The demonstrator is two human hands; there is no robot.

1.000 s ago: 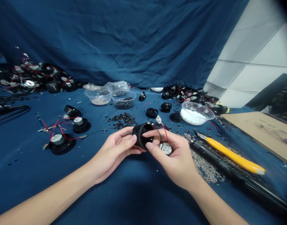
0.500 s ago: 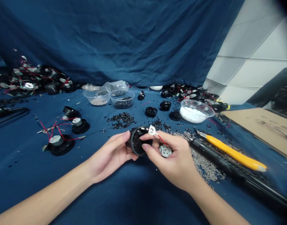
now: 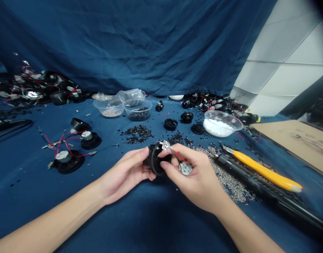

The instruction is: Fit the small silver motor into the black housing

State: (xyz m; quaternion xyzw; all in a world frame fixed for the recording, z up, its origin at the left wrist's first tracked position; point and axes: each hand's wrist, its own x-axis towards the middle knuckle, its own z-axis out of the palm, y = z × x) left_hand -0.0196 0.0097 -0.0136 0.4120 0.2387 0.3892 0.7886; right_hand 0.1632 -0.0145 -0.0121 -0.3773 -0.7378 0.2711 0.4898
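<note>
In the middle of the view, my left hand (image 3: 130, 167) is closed around a round black plastic housing (image 3: 149, 162), its thumb along the top and its fingers below. A thin dark ring (image 3: 154, 165) shows at the side facing my right hand. My right hand (image 3: 194, 172) is pinched against that opening, with a small silver motor (image 3: 185, 168) tucked in its grip. A red wire (image 3: 179, 155) and a small metal contact plate (image 3: 165, 145) stick out above the fingers. What lies between my right fingertips is dark and partly hidden.
Wired motor assemblies (image 3: 69, 161) lie at left. Clear bowls (image 3: 137, 109) and black screws (image 3: 137, 134) are ahead. A bowl of white bits (image 3: 219, 127) stands right, near a yellow utility knife (image 3: 264, 170), a black electric screwdriver (image 3: 256, 186) and scattered silver screws (image 3: 232, 184).
The contact plate has tipped and shifted slightly left. The housing has turned a little, so its opening looks narrower. Both hands keep their grip.
</note>
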